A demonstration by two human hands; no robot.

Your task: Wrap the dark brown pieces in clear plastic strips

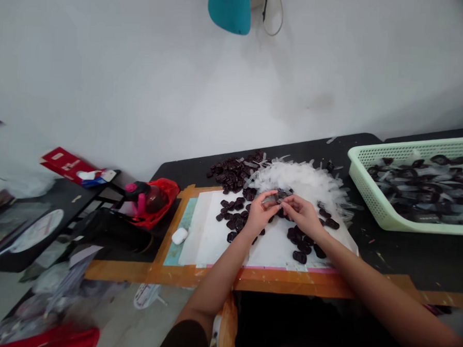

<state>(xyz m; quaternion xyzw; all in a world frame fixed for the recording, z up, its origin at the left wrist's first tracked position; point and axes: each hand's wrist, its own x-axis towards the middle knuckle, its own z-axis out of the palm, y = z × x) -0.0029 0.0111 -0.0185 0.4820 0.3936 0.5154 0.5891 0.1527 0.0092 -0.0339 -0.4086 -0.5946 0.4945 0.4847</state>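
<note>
My left hand (261, 212) and my right hand (302, 213) meet over the white work sheet (212, 247), fingers pinched together. Between the fingertips is a small dark piece with clear plastic (281, 195), partly hidden by the fingers. Loose dark oval pieces (234, 223) lie beside my left hand, and more dark oval pieces (300, 256) lie under and beside my right wrist. Just beyond the hands spreads a heap of whitish, translucent plastic sleeves (304, 178). A denser pile of dark pieces (231, 173) sits behind it to the left.
A pale green basket (384, 212) of dark pieces in clear plastic stands at the right. A white case (179, 236) rests on the mat's left side. Farther left are a red bag (168, 193) and a red box (67, 164). A teal lamp (230, 10) hangs above.
</note>
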